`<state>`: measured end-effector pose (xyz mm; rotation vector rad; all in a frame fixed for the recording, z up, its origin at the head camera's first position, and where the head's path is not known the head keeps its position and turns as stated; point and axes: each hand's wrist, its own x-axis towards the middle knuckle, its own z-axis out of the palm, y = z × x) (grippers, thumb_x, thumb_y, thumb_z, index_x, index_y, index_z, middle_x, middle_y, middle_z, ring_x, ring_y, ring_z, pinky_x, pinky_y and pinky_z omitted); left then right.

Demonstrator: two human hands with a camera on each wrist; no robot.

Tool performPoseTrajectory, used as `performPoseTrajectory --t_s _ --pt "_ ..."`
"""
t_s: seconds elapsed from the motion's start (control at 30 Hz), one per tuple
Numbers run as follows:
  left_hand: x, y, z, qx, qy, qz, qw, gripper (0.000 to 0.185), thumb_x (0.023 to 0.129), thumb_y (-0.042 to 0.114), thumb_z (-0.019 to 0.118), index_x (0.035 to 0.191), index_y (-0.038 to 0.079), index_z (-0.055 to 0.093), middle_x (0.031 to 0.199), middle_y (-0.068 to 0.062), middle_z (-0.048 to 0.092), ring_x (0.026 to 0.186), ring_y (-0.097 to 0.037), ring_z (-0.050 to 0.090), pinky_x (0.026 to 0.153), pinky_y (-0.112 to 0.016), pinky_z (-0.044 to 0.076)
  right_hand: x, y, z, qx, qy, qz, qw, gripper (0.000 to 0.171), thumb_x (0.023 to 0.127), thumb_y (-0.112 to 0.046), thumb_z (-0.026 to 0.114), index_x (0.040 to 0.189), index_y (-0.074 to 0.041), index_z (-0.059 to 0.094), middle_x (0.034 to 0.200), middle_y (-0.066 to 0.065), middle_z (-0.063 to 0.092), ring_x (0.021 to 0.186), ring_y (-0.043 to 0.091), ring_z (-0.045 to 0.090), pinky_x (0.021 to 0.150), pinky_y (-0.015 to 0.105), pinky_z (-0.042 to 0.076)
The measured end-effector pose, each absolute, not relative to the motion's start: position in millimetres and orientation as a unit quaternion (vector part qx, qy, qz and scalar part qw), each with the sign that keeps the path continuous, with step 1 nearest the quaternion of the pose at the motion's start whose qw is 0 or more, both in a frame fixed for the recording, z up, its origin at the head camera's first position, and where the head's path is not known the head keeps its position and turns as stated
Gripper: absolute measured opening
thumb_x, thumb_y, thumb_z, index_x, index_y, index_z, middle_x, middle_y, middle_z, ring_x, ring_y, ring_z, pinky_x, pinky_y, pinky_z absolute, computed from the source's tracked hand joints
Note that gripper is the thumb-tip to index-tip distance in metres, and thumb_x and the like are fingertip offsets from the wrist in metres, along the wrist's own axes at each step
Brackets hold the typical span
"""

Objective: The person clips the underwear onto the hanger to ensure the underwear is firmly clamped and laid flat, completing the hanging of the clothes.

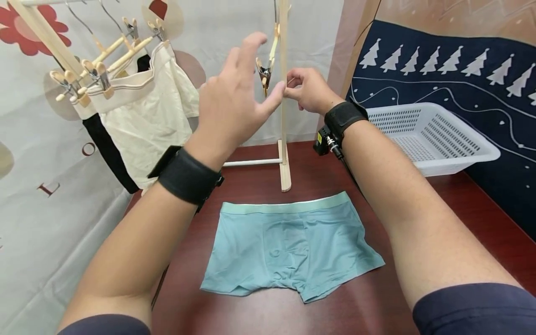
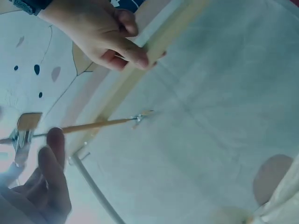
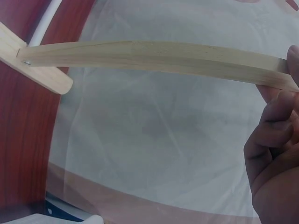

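My right hand [image 1: 310, 90] pinches the upright wooden post [image 1: 283, 116] of a clothes rack; in the right wrist view its fingers [image 3: 275, 121] lie about the post. My left hand [image 1: 234, 88] is raised left of the post, fingers spread and its thumb pointing towards it. Between the left hand and the post hangs a clip hanger [image 1: 272, 51] with a metal clip [image 1: 264, 73]. In the left wrist view the left fingertips are beside the hanger's wooden bar [image 2: 98, 125]; contact is unclear. Light-blue boxer briefs [image 1: 284, 246] lie flat on the table below.
Cream shorts [image 1: 146, 97] and a black garment [image 1: 110, 151] hang from clip hangers on the rack's left side. A white plastic basket [image 1: 456, 160] stands at the right on the dark red table [image 1: 251, 321]. The rack's wooden foot [image 1: 285, 179] is behind the briefs.
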<state>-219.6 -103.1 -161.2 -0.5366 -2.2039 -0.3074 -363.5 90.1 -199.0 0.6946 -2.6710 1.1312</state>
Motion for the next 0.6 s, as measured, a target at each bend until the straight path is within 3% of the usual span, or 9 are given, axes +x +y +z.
performPoseTrajectory --t_s 0.13,0.27,0.4,0.6 --pt "-224 -91 -154 -0.169 -0.9 -0.06 0.398 0.034 0.1 0.036 0.047 0.119 0.011 0.06 0.085 -0.008 0.068 0.056 -0.03 0.056 0.049 -0.036 0.036 -364 89 -202 0.234 -0.894 0.372 0.081 0.033 0.097 -0.035 0.065 0.114 -0.007 0.059 0.112 0.01 0.067 0.046 0.01 0.048 0.056 0.026 0.047" --pt "-229 -90 -152 -0.127 -0.919 -0.037 0.372 0.028 0.101 0.031 0.046 0.103 0.008 0.062 0.069 -0.008 0.062 0.058 -0.033 0.06 0.05 -0.039 0.04 -364 86 -203 0.233 -0.894 0.376 0.075 0.035 0.096 -0.038 0.066 0.112 -0.008 0.058 0.112 0.008 0.065 0.049 0.011 0.049 0.059 0.027 0.049" --pt "-234 -94 -149 -0.122 -0.921 -0.032 0.368 0.032 0.104 0.027 0.044 0.089 0.006 0.062 0.066 -0.008 0.056 0.06 -0.034 0.061 0.053 -0.044 0.047 -363 88 -202 0.225 -0.895 0.379 0.07 0.038 0.095 -0.04 0.066 0.117 -0.01 0.059 0.111 0.005 0.064 0.053 0.012 0.05 0.061 0.028 0.049" --pt "-232 -109 -140 -0.136 -0.899 -0.061 0.412 0.032 0.102 0.023 0.044 0.083 0.004 0.063 0.069 -0.013 0.063 0.064 -0.041 0.064 0.058 -0.052 0.049 -362 92 -196 0.22 -0.896 0.38 0.063 0.041 0.096 -0.041 0.065 0.122 -0.009 0.058 0.116 0.006 0.063 0.057 0.013 0.051 0.063 0.029 0.05"
